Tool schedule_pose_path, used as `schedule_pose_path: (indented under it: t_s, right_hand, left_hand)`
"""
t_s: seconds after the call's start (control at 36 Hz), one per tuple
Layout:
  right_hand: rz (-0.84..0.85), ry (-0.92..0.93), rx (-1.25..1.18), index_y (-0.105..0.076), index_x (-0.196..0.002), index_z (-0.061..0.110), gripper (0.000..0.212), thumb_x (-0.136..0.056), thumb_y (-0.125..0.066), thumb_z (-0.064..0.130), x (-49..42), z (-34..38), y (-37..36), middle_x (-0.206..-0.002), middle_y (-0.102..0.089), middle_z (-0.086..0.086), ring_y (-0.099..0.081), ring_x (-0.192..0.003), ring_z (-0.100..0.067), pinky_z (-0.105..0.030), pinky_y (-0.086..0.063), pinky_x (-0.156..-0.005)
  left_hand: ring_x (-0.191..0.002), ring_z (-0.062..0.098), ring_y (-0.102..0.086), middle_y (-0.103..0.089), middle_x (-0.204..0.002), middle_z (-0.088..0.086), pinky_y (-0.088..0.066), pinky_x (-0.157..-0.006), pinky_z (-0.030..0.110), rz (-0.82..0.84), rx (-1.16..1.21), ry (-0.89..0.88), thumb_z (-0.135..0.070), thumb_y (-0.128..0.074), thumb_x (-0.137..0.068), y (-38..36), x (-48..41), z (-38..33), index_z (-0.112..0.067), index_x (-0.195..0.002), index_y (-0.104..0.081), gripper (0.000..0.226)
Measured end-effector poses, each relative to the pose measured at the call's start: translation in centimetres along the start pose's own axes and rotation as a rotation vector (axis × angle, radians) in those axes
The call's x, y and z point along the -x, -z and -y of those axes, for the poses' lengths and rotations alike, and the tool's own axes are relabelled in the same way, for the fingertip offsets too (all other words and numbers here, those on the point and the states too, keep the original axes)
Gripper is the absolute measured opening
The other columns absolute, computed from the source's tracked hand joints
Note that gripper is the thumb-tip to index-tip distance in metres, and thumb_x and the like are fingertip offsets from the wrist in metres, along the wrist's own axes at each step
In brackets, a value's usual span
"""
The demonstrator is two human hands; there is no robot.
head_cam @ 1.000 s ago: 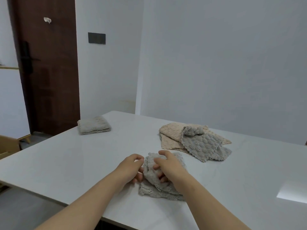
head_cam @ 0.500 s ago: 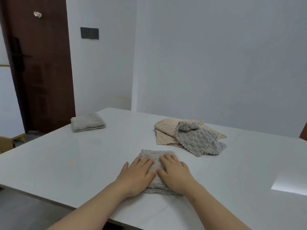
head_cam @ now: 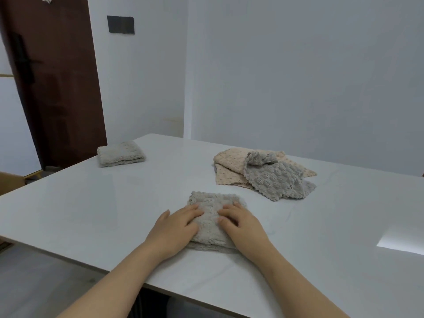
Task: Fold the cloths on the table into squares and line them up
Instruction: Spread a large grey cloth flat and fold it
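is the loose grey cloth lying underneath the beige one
No, the loose grey cloth lies on top of the beige cloth, covering part of it.

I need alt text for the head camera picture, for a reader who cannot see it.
Left hand and right hand press flat on a folded grey cloth on a white table. Another folded cloth lies far left; an unfolded grey cloth lies on a beige cloth beyond.

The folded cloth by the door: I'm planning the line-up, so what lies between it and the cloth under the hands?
Only bare table lies between the far folded cloth and the near cloth, as the head view shows.
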State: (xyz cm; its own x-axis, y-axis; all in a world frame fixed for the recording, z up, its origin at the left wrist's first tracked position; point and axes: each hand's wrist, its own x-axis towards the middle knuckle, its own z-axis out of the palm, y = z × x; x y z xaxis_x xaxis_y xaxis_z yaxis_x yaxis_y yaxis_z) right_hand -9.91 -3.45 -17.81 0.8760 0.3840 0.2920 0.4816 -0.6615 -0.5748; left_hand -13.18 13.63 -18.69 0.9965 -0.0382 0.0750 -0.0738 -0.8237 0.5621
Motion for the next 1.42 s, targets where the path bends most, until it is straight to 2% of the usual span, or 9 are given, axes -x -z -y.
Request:
schedule_pose_path:
  t_s: [0.08,0.19,0.28,0.44,0.58,0.81,0.97,1.11,1.42]
  right_hand:
    - [-0.175,-0.089,-0.215,-0.069,-0.09,-0.002,0.021,-0.09,-0.055,0.013,0.5,-0.2,0.7,-0.101,-0.065,-0.005,-0.053,-0.1,-0.011,-0.013,-0.034,-0.076]
    - [-0.226,-0.25,-0.081,-0.058,-0.119,0.02,0.032,-0.088,-0.05,0.023,0.3,-0.9,0.3,-0.116,-0.061,0.002,-0.052,-0.113,-0.022,-0.034,-0.04,-0.095]
    - [-0.142,-0.365,0.05,-0.038,-0.137,0.023,0.049,-0.09,-0.044,0.035,-0.1,-1.3,0.4,-0.132,-0.051,-0.001,-0.038,-0.124,-0.024,-0.036,-0.03,-0.102]
    - [-0.084,-0.424,0.144,-0.035,-0.138,0.025,0.05,-0.091,-0.038,0.042,-0.3,-1.5,-0.1,-0.129,-0.052,0.001,-0.036,-0.122,-0.022,-0.036,-0.024,-0.099]
    - [-0.035,-0.476,0.166,-0.039,-0.133,0.024,0.049,-0.09,-0.036,0.046,-0.5,-1.2,0.0,-0.122,-0.056,0.004,-0.04,-0.116,-0.019,-0.035,-0.024,-0.099]
    - [0.174,-0.593,0.156,-0.049,-0.117,0.02,0.046,-0.088,-0.039,0.054,-0.8,0.0,2.2,-0.113,-0.056,0.004,-0.043,-0.11,-0.019,-0.033,-0.028,-0.094]
    - [0.274,-0.681,-0.1,-0.033,-0.067,0.025,0.034,-0.086,-0.051,0.047,-1.2,0.3,4.0,-0.075,-0.045,0.007,-0.044,-0.087,-0.02,-0.032,-0.038,-0.079]
    - [0.209,-0.798,-0.493,-0.038,-0.075,0.021,0.028,-0.088,-0.057,0.036,-1.8,0.2,5.9,-0.079,-0.051,0.003,-0.05,-0.071,-0.012,-0.024,-0.043,-0.062]
    - [0.066,-0.841,-0.717,-0.05,-0.098,0.016,0.024,-0.085,-0.064,0.032,-1.4,-4.9,13.5,-0.099,-0.063,-0.007,-0.064,-0.089,-0.02,-0.036,-0.055,-0.079]
  left_hand:
    - [-0.129,0.006,-0.039,-0.046,-0.136,-0.018,-0.023,-0.11,0.025,-0.137,0.236,0.053,-0.024,-0.046,-0.09,0.2,0.2,0.3,-0.038,-0.104,-0.062,0.026]
    - [-0.106,0.007,-0.053,-0.06,-0.101,-0.024,-0.034,-0.089,0.024,-0.232,0.325,0.098,-0.033,-0.053,-0.087,0.4,0.6,0.0,-0.043,-0.064,-0.059,0.026]
    - [-0.099,0.015,-0.056,-0.061,-0.091,-0.016,-0.04,-0.088,0.031,-0.262,0.227,0.163,-0.052,-0.05,-0.073,0.2,0.3,0.1,-0.039,-0.079,-0.055,0.015]
    - [-0.1,0.016,-0.05,-0.052,-0.094,-0.014,-0.038,-0.083,0.031,-0.258,0.086,0.281,-0.058,-0.048,-0.059,0.1,-0.4,-0.3,-0.029,-0.116,-0.048,0.064]
    - [-0.092,0.014,-0.052,-0.051,-0.085,-0.014,-0.035,-0.074,0.028,-0.139,0.14,0.455,-0.048,-0.065,-0.075,0.8,-1.0,-0.9,-0.023,-0.109,-0.049,0.046]
    - [-0.086,0.015,-0.058,-0.059,-0.082,-0.007,-0.045,-0.074,0.03,0.174,0.102,0.637,-0.055,-0.06,-0.078,2.4,-2.0,-2.5,-0.023,-0.079,-0.051,0.033]
    - [-0.091,0.02,-0.056,-0.059,-0.089,0.002,-0.043,-0.071,0.028,0.239,0.377,0.773,-0.046,-0.069,-0.072,3.7,-2.6,-3.8,-0.019,-0.076,-0.049,0.034]
    - [-0.083,0.017,-0.06,-0.061,-0.094,0.005,-0.049,-0.067,0.026,0.186,0.708,0.777,-0.022,-0.067,-0.082,4.3,-3.6,-6.1,-0.012,-0.09,-0.051,0.019]
    - [-0.085,0.015,-0.063,-0.061,-0.1,0.003,-0.05,-0.063,0.023,0.064,0.862,0.619,-0.021,-0.062,-0.087,1.3,-6.7,-14.7,-0.023,-0.128,-0.037,0.048]
